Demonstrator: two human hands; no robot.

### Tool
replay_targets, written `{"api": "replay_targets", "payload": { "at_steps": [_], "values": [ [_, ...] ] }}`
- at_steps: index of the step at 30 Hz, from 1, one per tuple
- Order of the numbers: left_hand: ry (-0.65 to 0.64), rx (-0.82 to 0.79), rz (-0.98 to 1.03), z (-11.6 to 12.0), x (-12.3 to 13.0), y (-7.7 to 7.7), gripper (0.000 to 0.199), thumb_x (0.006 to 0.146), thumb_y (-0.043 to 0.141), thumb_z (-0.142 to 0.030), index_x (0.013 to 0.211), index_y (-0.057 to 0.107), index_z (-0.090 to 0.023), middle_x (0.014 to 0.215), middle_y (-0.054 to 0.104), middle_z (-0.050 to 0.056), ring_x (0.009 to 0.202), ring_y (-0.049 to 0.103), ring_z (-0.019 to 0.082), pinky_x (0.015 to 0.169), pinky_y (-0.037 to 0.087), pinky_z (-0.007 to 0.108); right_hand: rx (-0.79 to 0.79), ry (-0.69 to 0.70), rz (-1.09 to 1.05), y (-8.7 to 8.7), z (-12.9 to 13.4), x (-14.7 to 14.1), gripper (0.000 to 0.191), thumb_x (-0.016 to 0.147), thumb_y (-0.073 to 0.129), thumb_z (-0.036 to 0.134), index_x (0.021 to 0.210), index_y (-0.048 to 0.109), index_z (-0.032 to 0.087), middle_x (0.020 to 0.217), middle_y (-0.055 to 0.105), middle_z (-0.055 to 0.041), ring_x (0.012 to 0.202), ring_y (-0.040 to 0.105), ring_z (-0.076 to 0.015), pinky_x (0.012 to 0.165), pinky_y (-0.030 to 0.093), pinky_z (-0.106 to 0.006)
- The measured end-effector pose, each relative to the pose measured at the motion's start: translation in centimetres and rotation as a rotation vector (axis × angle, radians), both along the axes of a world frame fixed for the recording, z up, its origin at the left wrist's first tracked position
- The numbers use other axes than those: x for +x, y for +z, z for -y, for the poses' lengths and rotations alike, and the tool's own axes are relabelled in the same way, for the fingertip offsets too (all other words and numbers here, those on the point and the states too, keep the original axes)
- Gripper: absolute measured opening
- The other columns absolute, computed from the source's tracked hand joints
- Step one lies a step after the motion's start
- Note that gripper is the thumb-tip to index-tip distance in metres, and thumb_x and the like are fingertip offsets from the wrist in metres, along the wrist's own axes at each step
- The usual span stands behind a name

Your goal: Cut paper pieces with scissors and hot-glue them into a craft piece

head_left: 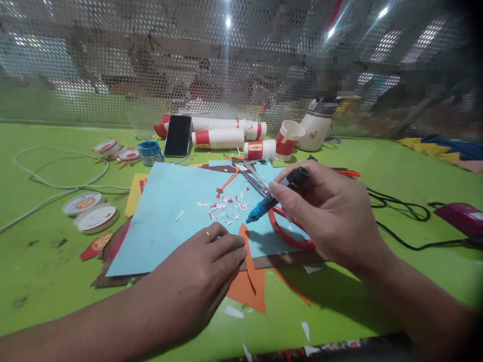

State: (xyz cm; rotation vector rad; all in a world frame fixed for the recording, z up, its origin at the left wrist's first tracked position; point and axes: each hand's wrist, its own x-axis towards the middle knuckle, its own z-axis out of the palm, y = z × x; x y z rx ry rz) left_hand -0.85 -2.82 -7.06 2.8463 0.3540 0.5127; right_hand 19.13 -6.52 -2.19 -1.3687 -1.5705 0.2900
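My right hand (332,216) pinches a black marker (269,201) between thumb and fingers. The marker's lower half is smeared with lumpy blue, and its tip points down-left just above a pointed orange paper piece (249,266). My left hand (206,261), a ring on one finger, lies palm down with fingers extended, their tips resting on that orange piece. Under my right hand are scissors (277,221) with red handles, their blades directed away from me. Both lie on a light blue sheet (169,201), where red and white paper scraps (226,206) are scattered.
Behind the sheet are a blue paint jar (150,153), a phone (178,136), stacked paper cups (219,139), an upright cup (289,139) and a white jug (317,125). Cut cup bases (97,218) and a white cable (56,190) lie left; a purple device (462,218) lies right.
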Motion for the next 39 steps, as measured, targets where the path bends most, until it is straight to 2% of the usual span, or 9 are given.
{"api": "replay_targets", "payload": {
  "at_steps": [3,7,16,23,39],
  "values": [
    [-0.002,0.007,0.021,0.02,-0.02,-0.08,0.022,0.093,0.039,-0.013,0.096,0.061,-0.016,0.092,0.062,0.01,0.081,0.05,0.021,0.071,0.045,0.037,-0.044,0.058,0.037,-0.36,-0.14,-0.16,0.011,0.086,0.061,0.028,0.08,0.06,0.019,0.068,0.059,-0.0005,0.058,0.051,-0.0149,0.052,0.041,-0.03],
    [0.0,0.025,0.043,0.0,-0.08,-0.39,0.025,0.094,0.036,-0.013,0.098,0.061,-0.016,0.092,0.063,0.01,0.081,0.051,0.021,0.073,0.046,0.038,-0.048,0.07,0.088,-0.49,-0.14,-0.24,0.009,0.087,0.059,0.026,0.083,0.06,0.018,0.073,0.063,-0.0022,0.064,0.056,-0.0167,0.056,0.042,-0.03],
    [-0.001,0.059,0.002,0.07,-0.06,-0.15,0.025,0.093,0.037,-0.012,0.104,0.059,-0.015,0.092,0.063,0.01,0.081,0.051,0.021,0.073,0.045,0.039,-0.012,0.067,0.172,-0.54,-0.25,-0.45,0.008,0.087,0.06,0.022,0.081,0.061,0.017,0.072,0.062,0.0001,0.061,0.053,-0.0123,0.057,0.042,-0.025],
    [0.008,0.067,0.032,0.01,-0.12,-0.48,0.026,0.093,0.036,-0.013,0.099,0.06,-0.016,0.093,0.063,0.01,0.08,0.051,0.021,0.075,0.046,0.039,-0.01,0.039,0.227,-0.61,-0.13,-0.46,0.006,0.085,0.062,0.023,0.081,0.062,0.018,0.063,0.055,0.0036,0.053,0.045,-0.0108,0.049,0.037,-0.024],
    [0.005,0.066,-0.006,-0.05,-0.13,-0.5,0.022,0.092,0.04,-0.012,0.098,0.061,-0.015,0.093,0.063,0.01,0.08,0.05,0.021,0.074,0.045,0.039,-0.015,0.043,0.226,-0.75,-0.17,-0.49,0.009,0.086,0.062,0.023,0.083,0.063,0.015,0.062,0.051,0.0045,0.052,0.042,-0.0097,0.048,0.035,-0.024]
  ]
}}
